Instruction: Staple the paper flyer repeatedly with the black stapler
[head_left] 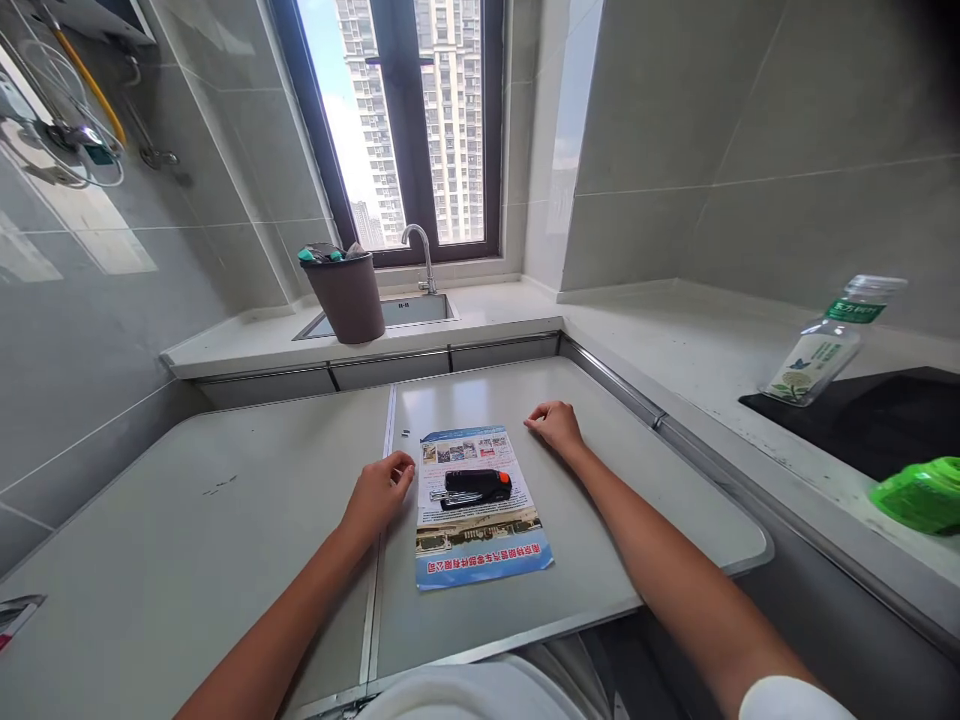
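On the folding table (585, 580) lies a printed leaflet (480, 560) with a blue lower band, photos and text. A black stapler (477, 487) with an orange-red button rests on its middle, its metal end pointing left. My left hand (377, 492) rests on the table just left of the leaflet, empty, its fingers loosely bent. Beyond the leaflet's upper right corner, my right hand (556, 426) rests on the table, fingers relaxed and slightly bent, with nothing visible in it. Tiny staple pieces (406, 433) lie near the leaflet's upper left corner.
Behind the table runs a white counter (480, 303) with a sink, a faucet (424, 256) and a filled brown bin (349, 300). To the right stand a clear bottle (821, 350), a black mat (900, 415) and a bright green object (919, 495).
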